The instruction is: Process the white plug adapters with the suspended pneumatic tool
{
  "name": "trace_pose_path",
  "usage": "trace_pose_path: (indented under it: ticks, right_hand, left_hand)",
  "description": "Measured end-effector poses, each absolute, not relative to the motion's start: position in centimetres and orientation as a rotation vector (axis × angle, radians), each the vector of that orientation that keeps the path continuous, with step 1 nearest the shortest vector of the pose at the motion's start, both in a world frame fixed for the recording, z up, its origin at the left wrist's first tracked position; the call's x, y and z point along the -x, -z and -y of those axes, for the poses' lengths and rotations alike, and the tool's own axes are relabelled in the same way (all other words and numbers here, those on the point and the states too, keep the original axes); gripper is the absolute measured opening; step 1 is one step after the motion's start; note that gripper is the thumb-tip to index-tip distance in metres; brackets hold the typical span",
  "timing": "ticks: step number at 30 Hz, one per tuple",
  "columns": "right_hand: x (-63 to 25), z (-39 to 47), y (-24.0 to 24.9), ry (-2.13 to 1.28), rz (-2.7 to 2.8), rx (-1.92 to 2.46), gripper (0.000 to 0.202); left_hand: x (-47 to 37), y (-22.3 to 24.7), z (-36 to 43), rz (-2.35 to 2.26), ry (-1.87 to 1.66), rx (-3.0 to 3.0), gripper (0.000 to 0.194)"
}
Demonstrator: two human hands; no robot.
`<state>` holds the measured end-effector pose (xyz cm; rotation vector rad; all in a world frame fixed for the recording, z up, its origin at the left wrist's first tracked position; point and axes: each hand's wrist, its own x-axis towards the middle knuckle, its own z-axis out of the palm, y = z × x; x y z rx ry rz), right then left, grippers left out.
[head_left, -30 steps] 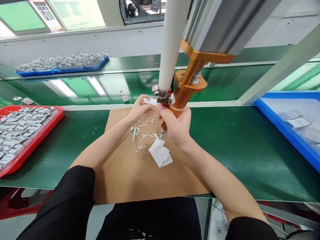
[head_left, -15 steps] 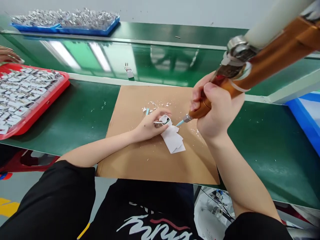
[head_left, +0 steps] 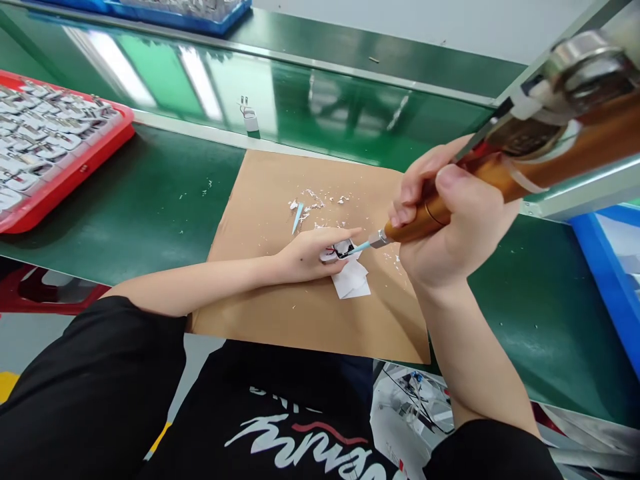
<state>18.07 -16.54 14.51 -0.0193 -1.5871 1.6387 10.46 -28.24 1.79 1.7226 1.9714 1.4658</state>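
Note:
My left hand (head_left: 315,255) grips a small white charger housing (head_left: 330,256) with its dark inside turned to the right. My right hand (head_left: 453,217) is wrapped round an orange glue dispensing gun (head_left: 425,217) that slants up to the upper right. The gun's light-blue nozzle tip (head_left: 361,247) reaches the housing's open side; whether it touches inside, I cannot tell. White paper pieces (head_left: 353,280) lie just below the housing on a brown cardboard sheet (head_left: 280,313). A loose light-blue nozzle (head_left: 298,218) and white scraps (head_left: 315,200) lie beyond my left hand.
A red tray (head_left: 107,150) of white charger parts stands at the left. One charger with prongs (head_left: 251,120) stands behind the cardboard. On the back shelf is a blue tray (head_left: 220,25) of metal parts. A blue bin (head_left: 600,247) sits at the right.
The nozzle tip has come from beside the housing to its open side. My left hand has turned the housing toward the gun and moved slightly right. The view has shifted.

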Motion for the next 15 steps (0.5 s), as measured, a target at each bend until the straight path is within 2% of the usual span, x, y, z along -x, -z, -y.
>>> trace_pose_path:
  ticks: [15]
  right_hand:
    - [-17.74, 16.7, -14.57, -1.551, 1.603, -0.012, 0.019]
  left_hand:
    - [-10.64, -1.9, 28.17, -2.006, -1.523, -1.725, 0.047]
